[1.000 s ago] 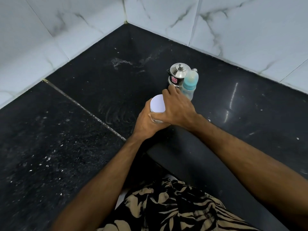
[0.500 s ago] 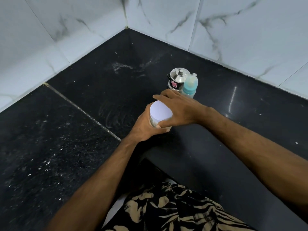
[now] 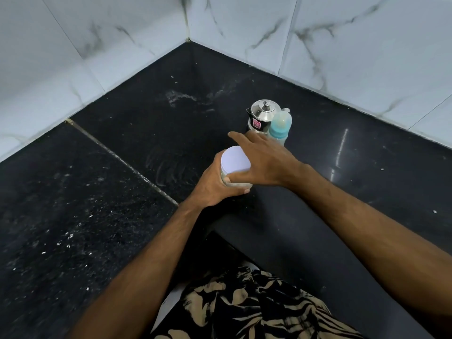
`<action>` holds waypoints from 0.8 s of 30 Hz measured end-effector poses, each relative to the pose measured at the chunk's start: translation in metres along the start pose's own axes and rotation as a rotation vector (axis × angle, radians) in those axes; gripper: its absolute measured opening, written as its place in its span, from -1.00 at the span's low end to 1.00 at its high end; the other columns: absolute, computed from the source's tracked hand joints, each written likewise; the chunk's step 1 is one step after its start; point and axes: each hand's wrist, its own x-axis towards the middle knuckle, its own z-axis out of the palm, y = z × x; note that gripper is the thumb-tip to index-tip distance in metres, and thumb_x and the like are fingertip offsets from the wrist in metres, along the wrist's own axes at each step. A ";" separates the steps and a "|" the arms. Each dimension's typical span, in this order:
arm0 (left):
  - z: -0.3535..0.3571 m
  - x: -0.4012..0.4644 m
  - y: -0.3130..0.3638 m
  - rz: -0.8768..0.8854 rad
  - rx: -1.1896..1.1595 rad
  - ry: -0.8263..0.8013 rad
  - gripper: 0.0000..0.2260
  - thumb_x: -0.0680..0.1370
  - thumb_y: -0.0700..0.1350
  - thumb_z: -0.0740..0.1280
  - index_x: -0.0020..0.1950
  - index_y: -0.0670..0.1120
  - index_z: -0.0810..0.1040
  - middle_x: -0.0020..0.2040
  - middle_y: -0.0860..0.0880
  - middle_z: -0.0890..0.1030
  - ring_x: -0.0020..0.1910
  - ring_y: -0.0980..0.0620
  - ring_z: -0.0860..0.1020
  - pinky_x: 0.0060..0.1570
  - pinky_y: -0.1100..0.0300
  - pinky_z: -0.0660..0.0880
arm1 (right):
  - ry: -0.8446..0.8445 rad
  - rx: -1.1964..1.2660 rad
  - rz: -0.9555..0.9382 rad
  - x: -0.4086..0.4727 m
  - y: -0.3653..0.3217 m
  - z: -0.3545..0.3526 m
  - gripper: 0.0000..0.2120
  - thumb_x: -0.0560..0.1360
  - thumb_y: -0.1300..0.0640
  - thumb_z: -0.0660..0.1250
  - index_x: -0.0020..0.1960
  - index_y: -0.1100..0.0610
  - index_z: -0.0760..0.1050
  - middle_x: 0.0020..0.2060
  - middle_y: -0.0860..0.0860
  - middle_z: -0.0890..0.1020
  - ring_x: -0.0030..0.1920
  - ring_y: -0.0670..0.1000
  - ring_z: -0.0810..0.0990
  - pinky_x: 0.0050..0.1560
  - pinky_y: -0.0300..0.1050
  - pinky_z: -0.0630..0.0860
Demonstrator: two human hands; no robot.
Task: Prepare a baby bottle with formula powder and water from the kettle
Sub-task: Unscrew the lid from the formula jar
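Observation:
A clear jar with a white lid (image 3: 234, 159) stands on the black counter (image 3: 146, 123). My left hand (image 3: 215, 184) grips the jar's body from the left. My right hand (image 3: 263, 159) lies over the lid from the right, thumb curled on its near edge and fingers reaching past its far side. Behind them stand a small steel kettle (image 3: 263, 115) with a knobbed lid and a baby bottle (image 3: 280, 126) with a teal collar and clear cap, side by side and touching. The jar's contents are mostly hidden by my hands.
White marble-look wall tiles (image 3: 244, 28) meet in a corner behind the counter. A seam (image 3: 117, 157) crosses the counter on the left. White specks and smears lie on the black stone. The counter's front edge runs just below my hands, above my patterned shorts (image 3: 244, 307).
My right hand has turned on the lid, its fingers swinging left and forward while the thumb came round to the near edge. The left hand kept its hold on the jar.

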 end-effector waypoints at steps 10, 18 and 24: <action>0.000 -0.001 -0.001 0.011 0.020 0.006 -0.14 0.16 0.10 0.65 0.24 0.50 0.20 0.16 0.39 0.49 0.16 0.41 0.45 -0.06 0.54 0.41 | -0.049 0.092 -0.002 -0.002 0.004 0.002 -0.05 0.37 -0.32 0.41 0.58 0.01 0.05 0.40 0.07 0.35 0.40 0.10 0.35 0.34 0.03 0.36; 0.002 0.000 -0.002 0.001 0.029 0.003 -0.13 0.18 0.07 0.65 0.24 0.47 0.15 0.11 0.52 0.43 0.21 0.44 0.39 -0.06 0.65 0.31 | -0.141 0.259 -0.067 0.001 0.001 0.000 -0.13 0.37 -0.08 0.46 0.55 -0.04 0.10 0.42 -0.01 0.28 0.40 0.05 0.31 0.36 0.03 0.38; 0.003 0.000 0.001 0.017 0.011 0.011 -0.18 0.18 0.09 0.64 0.19 0.57 0.20 0.11 0.51 0.47 0.08 0.50 0.45 -0.14 0.62 0.36 | 0.004 0.055 0.025 0.001 -0.002 0.002 -0.21 0.40 -0.29 0.40 0.49 0.03 0.24 0.27 0.06 0.45 0.29 0.09 0.44 0.26 0.02 0.44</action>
